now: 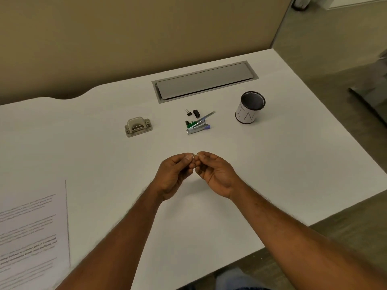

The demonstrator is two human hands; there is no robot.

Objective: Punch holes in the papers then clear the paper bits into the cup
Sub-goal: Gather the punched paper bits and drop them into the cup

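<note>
My left hand and my right hand hover over the middle of the white desk, fingers curled, fingertips pinched and touching each other. Whether anything small sits between the fingertips cannot be seen. A beige hole punch rests on the desk beyond my left hand. The black mesh cup with a white paper label stands upright at the far right. Printed papers lie flat at the near left edge.
A small heap of stationery, with a stapler, pens and binder clips, lies between punch and cup. A grey cable flap is set into the desk's back. A beige partition wall rises behind. The desk edge runs diagonally at right.
</note>
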